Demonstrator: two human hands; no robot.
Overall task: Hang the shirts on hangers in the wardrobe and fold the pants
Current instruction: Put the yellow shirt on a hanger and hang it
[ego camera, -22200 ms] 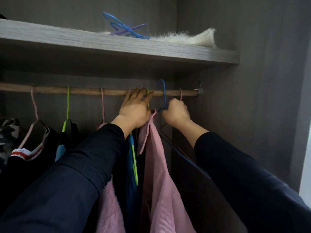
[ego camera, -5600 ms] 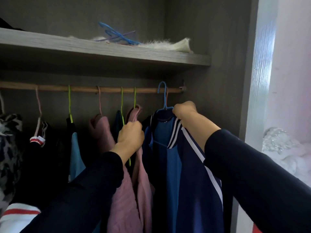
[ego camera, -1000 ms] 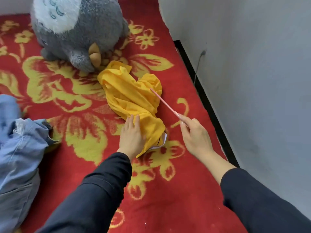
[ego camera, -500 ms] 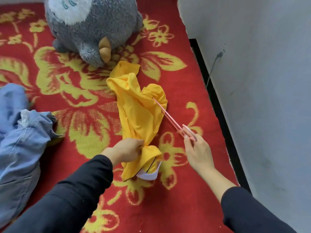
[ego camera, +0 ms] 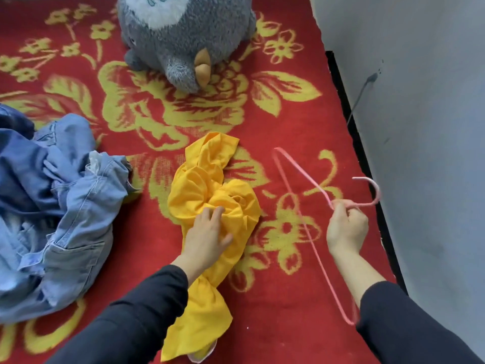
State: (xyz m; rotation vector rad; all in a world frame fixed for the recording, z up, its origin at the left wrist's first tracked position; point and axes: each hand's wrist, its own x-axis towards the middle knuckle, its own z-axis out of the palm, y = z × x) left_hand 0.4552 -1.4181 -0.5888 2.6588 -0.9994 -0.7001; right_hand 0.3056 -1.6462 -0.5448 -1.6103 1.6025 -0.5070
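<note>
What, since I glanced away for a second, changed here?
The right hand drew the thin pink wire hanger rightward, clear of the crumpled yellow shirt. The left hand released its grip and now presses the shirt. Blue denim pile and grey plush toy stayed.

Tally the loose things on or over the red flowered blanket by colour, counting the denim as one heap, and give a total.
Yellow: 1, the shirt
Pink: 1, the hanger
Blue: 1, the denim heap; the number of garments in it cannot be told
Grey: 1, the plush toy
Total: 4
</note>
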